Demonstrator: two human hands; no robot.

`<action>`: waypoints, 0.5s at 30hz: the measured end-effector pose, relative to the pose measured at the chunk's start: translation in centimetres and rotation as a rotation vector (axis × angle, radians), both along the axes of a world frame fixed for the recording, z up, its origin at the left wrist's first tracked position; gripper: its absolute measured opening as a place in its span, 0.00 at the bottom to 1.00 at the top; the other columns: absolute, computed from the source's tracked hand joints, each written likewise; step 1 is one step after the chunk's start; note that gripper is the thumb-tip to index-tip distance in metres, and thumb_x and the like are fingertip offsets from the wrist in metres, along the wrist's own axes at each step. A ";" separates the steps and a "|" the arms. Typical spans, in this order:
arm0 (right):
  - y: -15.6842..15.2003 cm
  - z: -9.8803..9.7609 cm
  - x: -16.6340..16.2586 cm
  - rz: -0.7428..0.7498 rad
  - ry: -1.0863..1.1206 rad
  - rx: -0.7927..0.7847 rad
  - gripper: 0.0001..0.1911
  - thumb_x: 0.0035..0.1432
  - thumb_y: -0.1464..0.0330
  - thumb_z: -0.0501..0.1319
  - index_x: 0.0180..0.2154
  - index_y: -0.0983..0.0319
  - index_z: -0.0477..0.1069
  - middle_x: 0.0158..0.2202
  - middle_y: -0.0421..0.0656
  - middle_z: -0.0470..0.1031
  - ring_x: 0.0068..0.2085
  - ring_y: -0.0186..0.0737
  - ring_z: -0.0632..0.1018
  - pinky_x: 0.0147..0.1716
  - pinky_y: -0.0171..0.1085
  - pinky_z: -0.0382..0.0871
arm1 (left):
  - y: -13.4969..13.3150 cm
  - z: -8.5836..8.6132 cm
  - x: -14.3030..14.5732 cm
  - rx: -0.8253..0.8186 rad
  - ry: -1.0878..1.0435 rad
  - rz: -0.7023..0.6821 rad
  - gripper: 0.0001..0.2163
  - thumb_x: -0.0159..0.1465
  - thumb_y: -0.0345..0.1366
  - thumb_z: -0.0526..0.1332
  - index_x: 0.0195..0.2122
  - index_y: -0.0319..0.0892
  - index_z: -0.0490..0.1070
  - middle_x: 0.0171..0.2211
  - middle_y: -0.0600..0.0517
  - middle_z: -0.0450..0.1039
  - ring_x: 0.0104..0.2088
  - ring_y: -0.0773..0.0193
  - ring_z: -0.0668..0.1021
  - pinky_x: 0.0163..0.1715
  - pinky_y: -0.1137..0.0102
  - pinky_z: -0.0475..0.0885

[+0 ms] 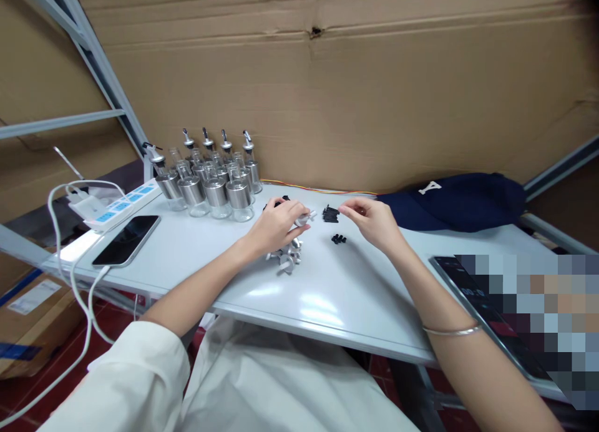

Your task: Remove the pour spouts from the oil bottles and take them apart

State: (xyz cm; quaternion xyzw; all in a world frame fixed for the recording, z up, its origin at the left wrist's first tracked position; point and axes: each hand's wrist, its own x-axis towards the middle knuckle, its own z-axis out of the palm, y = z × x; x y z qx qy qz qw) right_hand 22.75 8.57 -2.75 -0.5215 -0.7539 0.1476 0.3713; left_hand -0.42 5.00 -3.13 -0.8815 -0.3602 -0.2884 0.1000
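Note:
A silver pourer cap (pixel 305 219) with a short spout is between the thumb and fingers of my left hand (pixel 277 225). More loose silver pourer caps (pixel 287 260) lie heaped just below that hand. Dark pieces (pixel 282 200) show partly behind its knuckles. My right hand (pixel 373 221) has its thumb and forefinger pinched at the right edge of a pile of thin black tubes (pixel 330 215). Whatever is between those fingertips is too small to make out. A cluster of small black stoppers (pixel 339 239) sits nearer me, below the tubes.
Glass bottles with steel sleeves (pixel 216 193) stand at the back left, several topped with pourers (pixel 248 142). A phone (pixel 126 240) and power strip (pixel 128 202) are on the left. A navy cap (pixel 458 201) and another device (pixel 477 294) lie right. Cardboard (pixel 327 95) walls the back.

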 end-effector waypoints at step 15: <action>2.0 -3.1 1.5 -0.074 -0.461 -0.333 0.07 0.55 0.72 0.57 0.27 0.62 0.72 0.22 0.42 0.75 0.26 0.36 0.73 0.28 0.32 0.62 | -0.1 0.0 0.1 -0.050 0.017 -0.025 0.09 0.66 0.40 0.52 0.43 0.40 0.62 0.38 0.49 0.72 0.38 0.64 0.75 0.46 0.66 0.61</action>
